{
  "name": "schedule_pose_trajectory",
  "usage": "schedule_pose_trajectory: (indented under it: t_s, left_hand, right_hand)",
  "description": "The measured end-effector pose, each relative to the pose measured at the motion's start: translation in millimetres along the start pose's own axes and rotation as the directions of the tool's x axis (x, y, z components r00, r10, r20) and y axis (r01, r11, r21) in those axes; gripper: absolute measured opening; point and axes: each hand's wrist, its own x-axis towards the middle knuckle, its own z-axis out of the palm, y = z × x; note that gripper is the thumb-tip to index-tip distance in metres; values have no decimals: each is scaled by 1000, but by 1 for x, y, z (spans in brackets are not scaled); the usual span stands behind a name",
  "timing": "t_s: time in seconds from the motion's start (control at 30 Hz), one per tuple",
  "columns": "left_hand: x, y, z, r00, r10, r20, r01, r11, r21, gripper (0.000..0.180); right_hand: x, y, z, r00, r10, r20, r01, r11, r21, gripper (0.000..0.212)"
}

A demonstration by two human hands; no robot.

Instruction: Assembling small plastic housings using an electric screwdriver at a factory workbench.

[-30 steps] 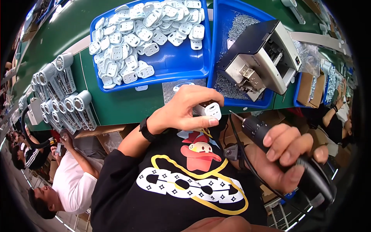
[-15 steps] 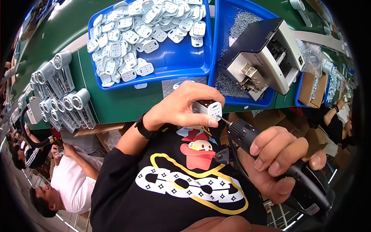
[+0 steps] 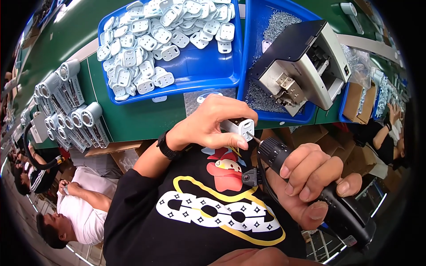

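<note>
My left hand (image 3: 212, 119), with a black band at its wrist, is closed round a pale housing (image 3: 239, 125). A light plate with small holes makes up the housing's end, turned to the right; most of its length is hidden by my fingers. My right hand (image 3: 313, 179) grips a black electric screwdriver (image 3: 273, 153) by its body. The thin bit points up and left, its tip at the end plate. Whether a screw is under the tip is too small to tell.
A blue tray (image 3: 195, 86) holds many pale plates. Beside it, a second blue tray (image 3: 310, 116) contains loose screws and a screw-feeding machine (image 3: 288, 62). Finished-looking grey handles (image 3: 84, 122) stand grouped at left. A co-worker in a white shirt (image 3: 84, 208) sits lower left.
My right hand and the screwdriver have shifted slightly left, toward the housing. The bit stays at the end plate, and my left hand keeps nearly the same place.
</note>
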Motion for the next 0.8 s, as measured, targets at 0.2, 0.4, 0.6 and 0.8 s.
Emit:
schedule_pose_trajectory:
  t_s: [0.2,0.4,0.6,0.8]
  left_hand:
    - [1,0,2,999,1,-34,-1,1000,9,57]
    - [2,-1,2,999,4,-44,-4,1000,8,58]
    - [-2,2,0,1000,-16,-12,16,1000,-1,55]
    - [1,1,-2,1000,2,-24,-2,1000,-2,47]
  right_hand:
    - [11,5,-5,936,-235,-261,165,951,-263,36]
    - [16,48,-50,960,-65,-271,-24,949,-314,38]
    - [0,-16,-1,960,-33,-277,16,998,-61,42]
    - [1,-4,-4,997,39,-66,-36,998,44,43]
